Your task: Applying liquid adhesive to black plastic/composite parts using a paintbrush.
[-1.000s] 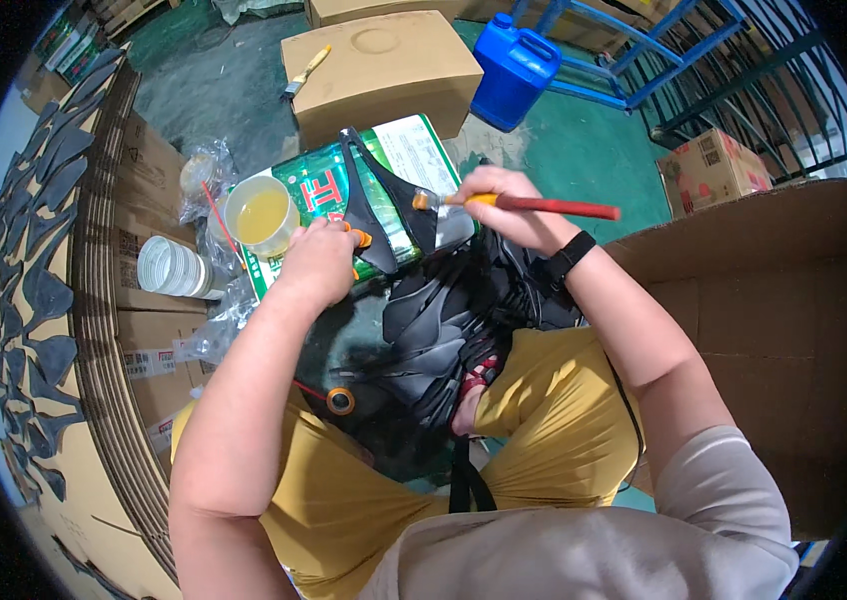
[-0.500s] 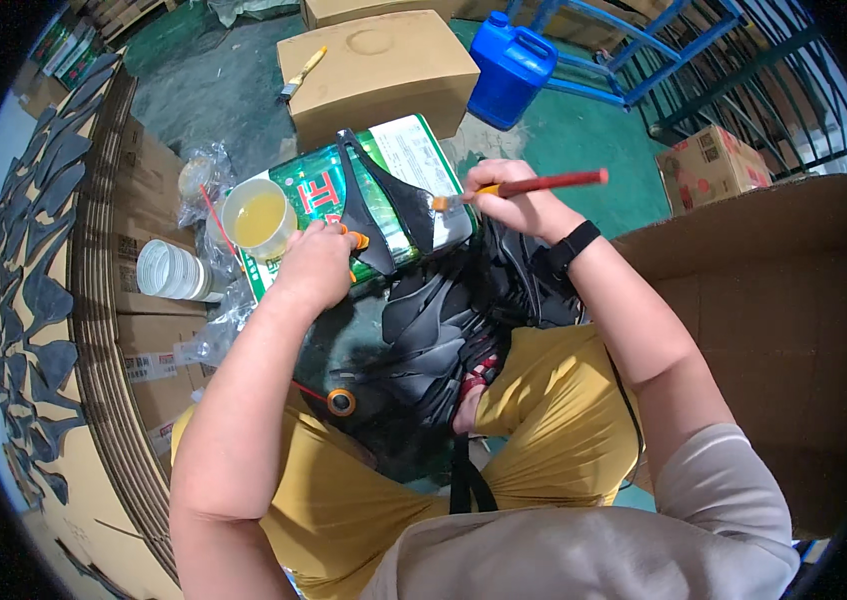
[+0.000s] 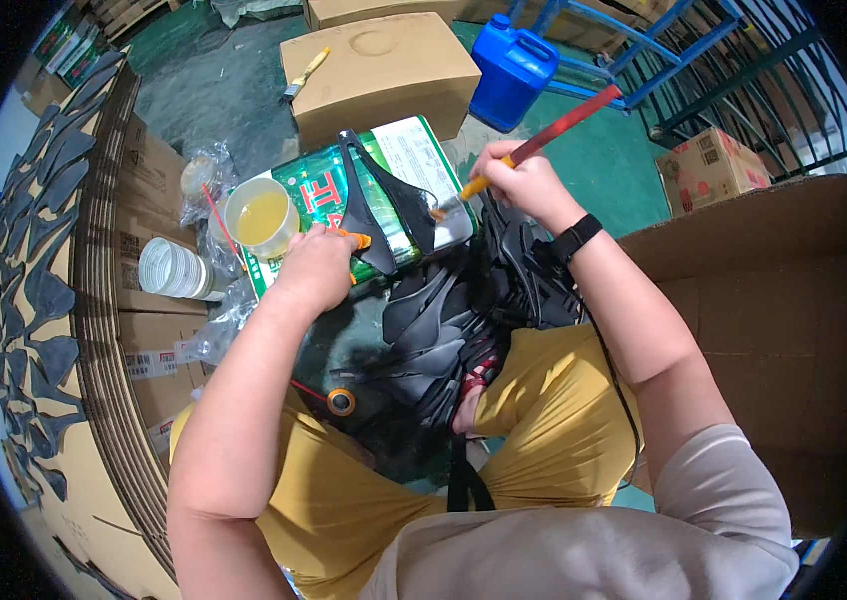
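My right hand [image 3: 535, 190] grips a paintbrush [image 3: 571, 122] with a red and yellow handle. Its bristles touch the right arm of a black V-shaped piece [image 3: 405, 200], which looks like thin foam or rubber. That piece lies on a green and white tin [image 3: 421, 140]. My left hand [image 3: 315, 268], with orange covers on its fingertips, pinches the piece's left arm near the tin's front edge; part of the grip is hidden. Beside this hand, a white cup [image 3: 233, 222] of yellowish liquid stands on the tin.
Black pieces [image 3: 428, 330] are heaped between my legs and the tin. Another brush [image 3: 308, 72] lies on a cardboard box [image 3: 383, 85] beyond. A blue jerrycan [image 3: 511, 75] stands behind. Stacked white cups [image 3: 171, 268] and cardboard covered with black pieces [image 3: 48, 295] are left; an open carton [image 3: 773, 350] is right.
My right hand has tipped the brush handle upward and drawn slightly nearer to me. The bristles have shifted slightly down along the black piece. My left hand stays in place.
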A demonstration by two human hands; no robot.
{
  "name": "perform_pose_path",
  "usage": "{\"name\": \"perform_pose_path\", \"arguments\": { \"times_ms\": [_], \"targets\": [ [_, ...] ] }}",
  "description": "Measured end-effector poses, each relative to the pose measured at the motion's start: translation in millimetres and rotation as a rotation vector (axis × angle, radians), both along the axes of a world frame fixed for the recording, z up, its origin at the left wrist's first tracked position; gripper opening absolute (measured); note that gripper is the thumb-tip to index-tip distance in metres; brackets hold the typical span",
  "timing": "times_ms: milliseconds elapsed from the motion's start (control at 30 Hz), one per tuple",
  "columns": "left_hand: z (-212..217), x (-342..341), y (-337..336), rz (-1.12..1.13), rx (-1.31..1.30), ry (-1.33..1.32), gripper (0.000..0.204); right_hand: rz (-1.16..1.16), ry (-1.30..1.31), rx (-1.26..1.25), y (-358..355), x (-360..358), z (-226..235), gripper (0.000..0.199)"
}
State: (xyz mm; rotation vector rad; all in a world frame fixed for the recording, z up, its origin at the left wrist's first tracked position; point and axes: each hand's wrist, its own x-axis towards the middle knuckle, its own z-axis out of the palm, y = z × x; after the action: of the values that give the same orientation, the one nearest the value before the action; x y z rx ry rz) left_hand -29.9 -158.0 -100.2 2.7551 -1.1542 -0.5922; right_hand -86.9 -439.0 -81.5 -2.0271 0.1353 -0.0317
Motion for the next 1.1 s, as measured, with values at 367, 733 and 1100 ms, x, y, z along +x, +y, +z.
{"name": "perform_pose_path", "arguments": {
  "times_ms": [367, 733, 1100],
  "targets": [
    [55, -36, 20, -0.178, 0.074, 0.112, 0.019, -0.217, 0.132, 0.561, 35, 15, -9, 0.022],
    [56, -83, 46, -0.376, -0.117, 0.292, 0.025, -0.189, 0.149, 0.457, 76, 12, -27, 0.022],
    [62, -86, 63, -0.359, -0.168, 0.182, 0.018, -0.104, -0.022, 0.291, 80, 3, -16, 0.024]
  ]
}}
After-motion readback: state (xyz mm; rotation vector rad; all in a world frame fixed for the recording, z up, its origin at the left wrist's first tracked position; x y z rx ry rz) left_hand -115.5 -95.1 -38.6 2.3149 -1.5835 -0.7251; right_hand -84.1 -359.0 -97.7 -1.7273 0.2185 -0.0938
